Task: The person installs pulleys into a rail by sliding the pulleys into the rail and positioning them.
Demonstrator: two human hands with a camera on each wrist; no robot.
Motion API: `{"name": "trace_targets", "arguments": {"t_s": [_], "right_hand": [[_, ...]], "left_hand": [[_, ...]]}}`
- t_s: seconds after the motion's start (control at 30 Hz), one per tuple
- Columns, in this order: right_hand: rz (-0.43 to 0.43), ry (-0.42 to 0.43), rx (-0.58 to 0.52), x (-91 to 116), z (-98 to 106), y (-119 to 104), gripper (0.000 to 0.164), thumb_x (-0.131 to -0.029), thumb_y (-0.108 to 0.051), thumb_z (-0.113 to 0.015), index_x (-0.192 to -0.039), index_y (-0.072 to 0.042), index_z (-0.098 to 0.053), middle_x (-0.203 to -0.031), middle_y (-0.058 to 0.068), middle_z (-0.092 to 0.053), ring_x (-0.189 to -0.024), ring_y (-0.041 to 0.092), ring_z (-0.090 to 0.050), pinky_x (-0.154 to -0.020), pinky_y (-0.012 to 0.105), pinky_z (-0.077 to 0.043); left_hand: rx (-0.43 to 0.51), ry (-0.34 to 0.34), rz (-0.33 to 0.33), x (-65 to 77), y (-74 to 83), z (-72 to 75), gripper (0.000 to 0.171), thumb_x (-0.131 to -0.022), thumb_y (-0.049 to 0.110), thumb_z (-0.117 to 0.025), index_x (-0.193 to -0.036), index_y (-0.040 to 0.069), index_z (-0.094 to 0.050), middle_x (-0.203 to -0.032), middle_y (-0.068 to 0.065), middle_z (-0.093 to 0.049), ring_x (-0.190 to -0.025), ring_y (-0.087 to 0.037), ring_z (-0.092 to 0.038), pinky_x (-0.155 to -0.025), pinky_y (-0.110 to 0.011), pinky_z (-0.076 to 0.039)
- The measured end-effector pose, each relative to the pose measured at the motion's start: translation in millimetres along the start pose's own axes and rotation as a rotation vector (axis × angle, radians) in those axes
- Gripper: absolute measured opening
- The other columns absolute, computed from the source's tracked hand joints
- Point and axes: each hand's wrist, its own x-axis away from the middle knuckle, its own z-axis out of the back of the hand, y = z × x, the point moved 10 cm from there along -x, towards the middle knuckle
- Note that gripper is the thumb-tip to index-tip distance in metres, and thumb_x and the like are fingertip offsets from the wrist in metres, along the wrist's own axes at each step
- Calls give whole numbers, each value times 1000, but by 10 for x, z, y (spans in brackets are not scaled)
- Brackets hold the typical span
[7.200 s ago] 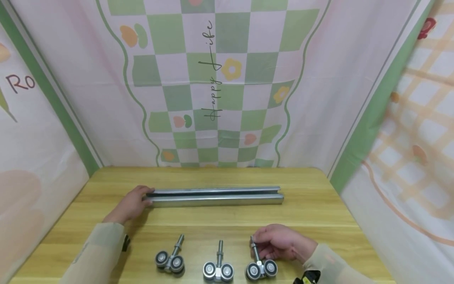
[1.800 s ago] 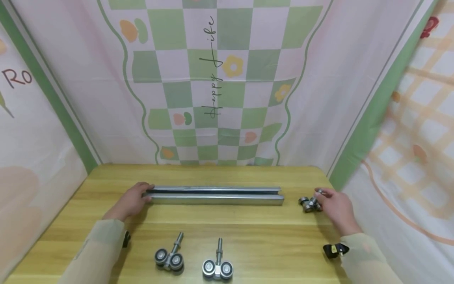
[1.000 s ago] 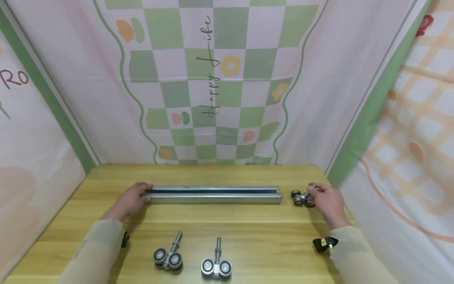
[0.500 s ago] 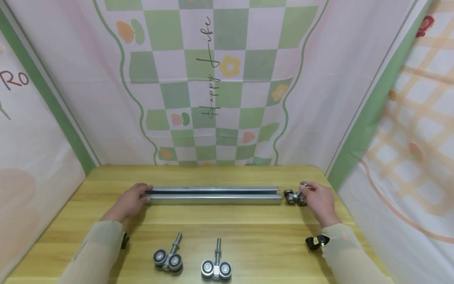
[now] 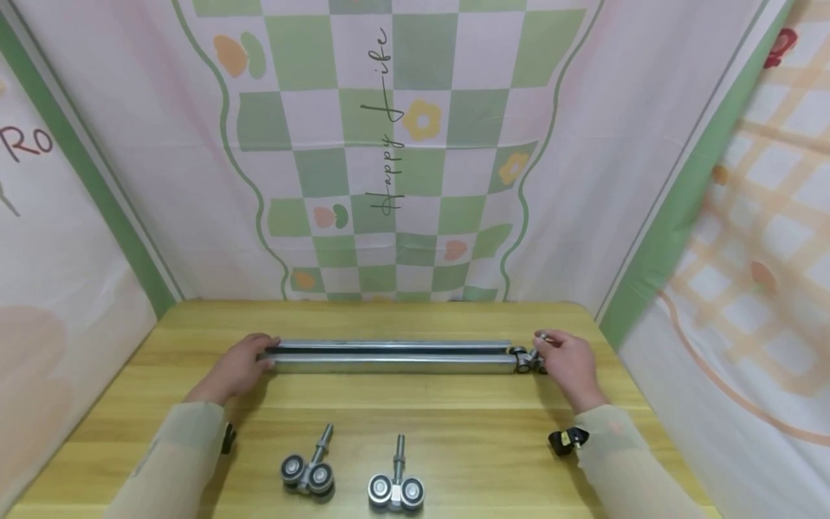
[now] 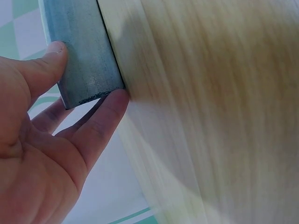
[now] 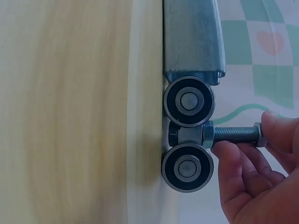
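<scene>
A galvanised steel C-shaped track lies across the table with its slot facing up. My left hand grips its left end; in the left wrist view the thumb presses one side wall while the fingers reach round the end. At the other end, my right hand pinches the bolt of a roller trolley between thumb and fingers. The bolt points up from the table. In the right wrist view, the trolley's leading wheel is right at the track's end opening, the second wheel behind it.
Two more roller trolleys lie on the near part of the wooden table, a left one and a middle one, their bolts pointing away from me. A printed curtain hangs close behind the table.
My right hand first picked the right-hand trolley off the near table and carried it to the track's right side. Since then it has moved left up to the track's end. My left hand stays put.
</scene>
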Motion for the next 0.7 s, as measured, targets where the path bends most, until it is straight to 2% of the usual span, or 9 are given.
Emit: {"name": "trace_targets", "arguments": {"t_s": [0.3,0.53,0.63,0.7], "right_hand": [[-36,-18,-123,8,-82,-67,35,-98,-21,-64,-125,1,-67,-106,20,-70,-79,26,-69,-61,27,-57],[-14,-46,-90,36,-181,-177,35,-99,-25,-63,-125,-2,-67,-112,19,-69,-83,26,-67,-63,32,-56],[22,-54,-36,47,-206,-242,36,-99,-28,-62,-125,-3,-67,-117,19,-68,-96,30,-65,-74,39,-56],[53,-77,-12,54,-230,-284,43,-100,-34,-60,-130,-3,-64,-122,20,-65,-106,34,-61,-84,47,-53]], "left_hand": [[6,13,-30,7,27,5,45,-96,5,-61,-139,-4,-52,-140,-33,-44,-126,-54,-43,-104,-68,-33],[6,14,-36,13,38,11,45,-96,5,-61,-139,-5,-52,-140,-33,-44,-125,-54,-43,-104,-68,-34],[5,15,-35,13,37,13,45,-96,5,-61,-139,-4,-52,-140,-33,-43,-126,-54,-43,-104,-68,-33],[3,13,-29,18,32,16,45,-96,6,-61,-139,-4,-51,-141,-33,-43,-126,-54,-43,-104,-68,-33]]}}
